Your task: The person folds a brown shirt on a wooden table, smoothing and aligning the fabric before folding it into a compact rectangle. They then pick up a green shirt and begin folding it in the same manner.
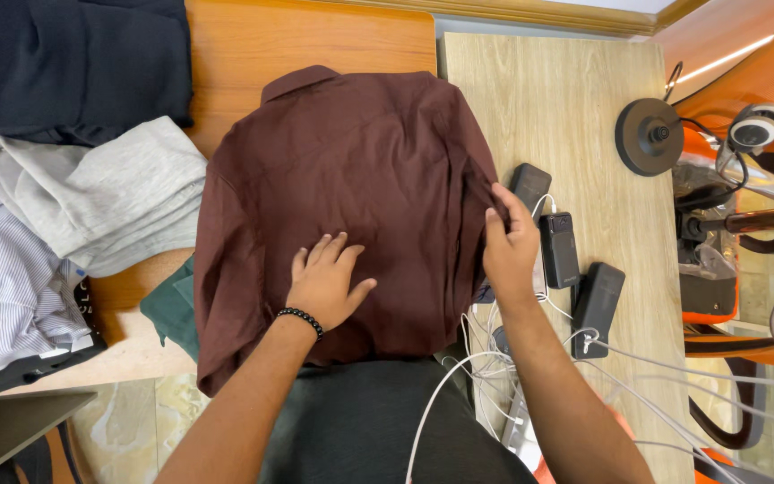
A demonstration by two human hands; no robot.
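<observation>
A maroon shirt (351, 197) is lying face down on the table (548, 99), collar pointing away from the person, partly folded. The shirt is sitting directly under and between both hands.

The likeliest trouble, judging from this view, is the white charging cables (485, 358) and three dark power banks (559, 248) crowding just beyond the right hand: the cloth being gathered there could snag a cable and drag a power bank along. The fold could also slip, since the fabric is lying loosely wrinkled.

The left hand (326, 282) is lying flat and open on the shirt's lower middle, fingers spread, pressing the cloth down. The right hand (510, 246) is pinching the shirt's right edge between closed fingers and thumb, holding a fold of fabric. Beyond the left hand, a grey garment (100, 193) and a striped shirt (6, 287) are lying heaped.
</observation>
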